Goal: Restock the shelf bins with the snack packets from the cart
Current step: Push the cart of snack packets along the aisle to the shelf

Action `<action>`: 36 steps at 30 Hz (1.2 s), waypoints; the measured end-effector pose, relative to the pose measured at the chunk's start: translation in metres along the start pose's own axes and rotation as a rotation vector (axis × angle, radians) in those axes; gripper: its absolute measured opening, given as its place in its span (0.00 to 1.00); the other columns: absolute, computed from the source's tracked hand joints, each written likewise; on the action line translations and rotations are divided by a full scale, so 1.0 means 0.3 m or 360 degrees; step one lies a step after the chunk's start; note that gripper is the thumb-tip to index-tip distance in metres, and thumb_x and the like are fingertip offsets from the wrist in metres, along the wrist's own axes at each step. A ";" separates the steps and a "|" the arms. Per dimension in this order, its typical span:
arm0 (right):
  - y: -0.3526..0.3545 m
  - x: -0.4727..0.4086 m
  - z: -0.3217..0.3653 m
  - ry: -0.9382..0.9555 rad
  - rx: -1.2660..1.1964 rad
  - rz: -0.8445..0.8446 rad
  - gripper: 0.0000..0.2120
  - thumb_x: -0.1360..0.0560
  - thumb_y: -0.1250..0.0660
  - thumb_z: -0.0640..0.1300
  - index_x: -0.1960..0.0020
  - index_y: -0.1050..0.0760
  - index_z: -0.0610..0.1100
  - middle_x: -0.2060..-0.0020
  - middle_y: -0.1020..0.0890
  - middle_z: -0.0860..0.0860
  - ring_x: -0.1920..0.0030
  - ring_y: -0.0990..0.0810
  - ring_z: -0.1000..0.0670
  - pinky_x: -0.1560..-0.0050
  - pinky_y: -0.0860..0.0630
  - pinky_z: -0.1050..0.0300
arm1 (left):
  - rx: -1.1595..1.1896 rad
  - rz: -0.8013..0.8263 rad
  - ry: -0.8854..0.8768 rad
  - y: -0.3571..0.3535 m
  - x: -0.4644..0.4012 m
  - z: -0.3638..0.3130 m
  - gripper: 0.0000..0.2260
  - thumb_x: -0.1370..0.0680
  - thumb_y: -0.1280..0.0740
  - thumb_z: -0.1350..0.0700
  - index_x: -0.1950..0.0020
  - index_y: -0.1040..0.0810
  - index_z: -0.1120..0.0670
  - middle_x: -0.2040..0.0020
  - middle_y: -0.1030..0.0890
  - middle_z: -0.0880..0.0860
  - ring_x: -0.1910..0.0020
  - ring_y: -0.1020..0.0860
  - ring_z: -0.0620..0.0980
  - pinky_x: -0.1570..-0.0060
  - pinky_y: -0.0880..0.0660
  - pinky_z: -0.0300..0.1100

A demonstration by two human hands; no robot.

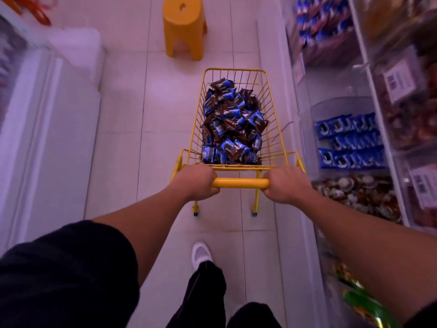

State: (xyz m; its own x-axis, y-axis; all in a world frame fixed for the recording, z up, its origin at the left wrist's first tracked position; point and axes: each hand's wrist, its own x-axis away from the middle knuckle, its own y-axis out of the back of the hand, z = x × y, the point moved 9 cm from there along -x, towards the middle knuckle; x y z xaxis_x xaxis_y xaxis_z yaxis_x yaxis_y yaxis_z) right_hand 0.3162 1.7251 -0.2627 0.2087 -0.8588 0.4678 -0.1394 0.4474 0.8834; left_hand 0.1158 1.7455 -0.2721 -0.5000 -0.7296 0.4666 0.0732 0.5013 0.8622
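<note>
Both hands wrapped tight round cart handle [240,183]: left hand [197,182] at its left end, right hand [285,184] at right end. Snack packets [233,124] heaped in the yellow cart [275,129], w/ shelf bins [350,140] just beside cart's right edge. Open floor [123,129] left of it; stool [184,27] ahead.

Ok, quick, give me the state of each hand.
Left hand: closed around the yellow metal cart handle.
Right hand: closed around the same handle.

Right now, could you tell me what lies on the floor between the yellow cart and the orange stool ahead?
Nothing: the head view shows only bare floor tiles between the cart and the stool.
</note>
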 end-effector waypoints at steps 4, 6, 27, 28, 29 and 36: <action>0.087 -0.187 -0.068 -0.0016 -0.0030 0.0067 0.11 0.32 0.37 0.59 0.61 0.21 0.54 0.67 0.22 0.55 0.65 0.22 0.48 0.65 0.29 0.56 | 0.0002 0.0035 0.0001 0.100 -0.171 0.095 0.10 0.28 0.34 0.40 0.62 0.27 0.45 0.66 0.27 0.44 0.68 0.27 0.43 0.70 0.29 0.40; 0.131 -0.276 -0.097 -0.0013 -0.0031 0.0086 0.11 0.32 0.38 0.59 0.61 0.22 0.54 0.67 0.23 0.55 0.64 0.22 0.47 0.63 0.26 0.55 | 0.0019 0.0034 -0.0010 0.149 -0.248 0.141 0.10 0.29 0.35 0.40 0.63 0.27 0.45 0.67 0.28 0.44 0.68 0.28 0.43 0.72 0.33 0.40; 0.433 -0.920 -0.447 -0.0174 -0.0138 0.0509 0.14 0.31 0.36 0.64 0.61 0.26 0.54 0.55 0.16 0.51 0.51 0.17 0.44 0.60 0.30 0.56 | 0.0137 0.0277 -0.0160 0.552 -0.911 0.373 0.11 0.26 0.35 0.40 0.54 0.22 0.47 0.63 0.25 0.48 0.63 0.24 0.49 0.62 0.22 0.46; 0.434 -0.935 -0.466 -0.0221 -0.0154 0.0600 0.15 0.32 0.34 0.65 0.61 0.27 0.53 0.56 0.17 0.51 0.52 0.18 0.45 0.60 0.31 0.56 | 0.0154 0.0320 -0.0194 0.563 -0.935 0.371 0.12 0.25 0.35 0.40 0.53 0.22 0.47 0.61 0.24 0.49 0.61 0.23 0.51 0.60 0.21 0.48; 0.438 -0.948 -0.483 -0.0272 -0.0182 0.0698 0.17 0.32 0.33 0.66 0.62 0.27 0.53 0.58 0.19 0.52 0.54 0.20 0.46 0.60 0.31 0.57 | 0.0175 0.0384 -0.0256 0.574 -0.956 0.366 0.12 0.25 0.36 0.41 0.52 0.22 0.48 0.59 0.22 0.50 0.59 0.23 0.52 0.58 0.21 0.49; 0.596 -1.054 -0.460 -0.0659 -0.0507 0.0979 0.20 0.39 0.18 0.46 0.50 0.20 0.50 0.50 0.17 0.49 0.48 0.19 0.47 0.55 0.25 0.58 | 0.0732 0.0472 -0.0658 0.943 -1.069 0.566 0.07 0.21 0.35 0.53 0.45 0.21 0.53 0.52 0.18 0.52 0.54 0.22 0.52 0.54 0.25 0.46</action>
State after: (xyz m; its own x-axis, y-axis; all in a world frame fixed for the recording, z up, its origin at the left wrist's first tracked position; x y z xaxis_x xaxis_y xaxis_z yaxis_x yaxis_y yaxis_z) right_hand 0.3590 2.1110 -0.2490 -0.2001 -0.4305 0.8801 0.1832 0.8660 0.4653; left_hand 0.1504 2.2003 -0.2113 -0.8104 -0.3392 0.4778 -0.0702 0.8657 0.4955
